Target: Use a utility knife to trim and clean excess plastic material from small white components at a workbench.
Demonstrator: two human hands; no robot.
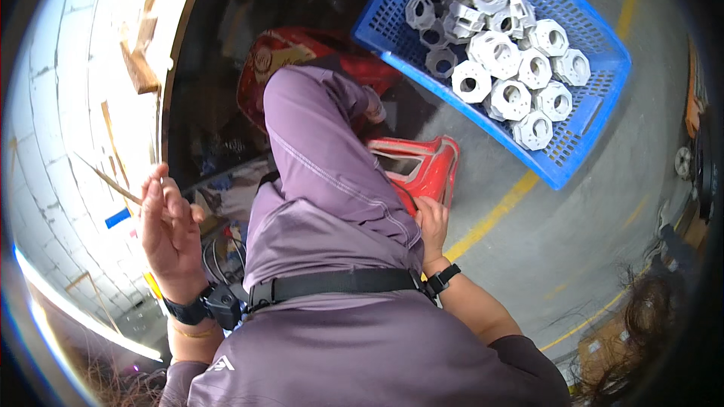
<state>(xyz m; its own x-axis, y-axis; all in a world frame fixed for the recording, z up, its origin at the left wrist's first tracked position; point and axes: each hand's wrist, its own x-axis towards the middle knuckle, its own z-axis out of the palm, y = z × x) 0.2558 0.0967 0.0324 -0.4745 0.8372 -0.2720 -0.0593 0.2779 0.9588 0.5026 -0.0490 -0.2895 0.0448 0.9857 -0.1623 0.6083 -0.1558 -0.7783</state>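
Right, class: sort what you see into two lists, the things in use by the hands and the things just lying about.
In use:
left hand, raised and empty
right hand, resting on the red stool
blue crate holding white parts

Lying about:
wood scraps by the wall
cables
yellow floor line

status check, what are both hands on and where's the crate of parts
Left hand raised, open, holding nothing. Right hand resting on the red stool edge. Blue crate of white parts on the floor ahead, untouched. Raised knee between hands and crate.
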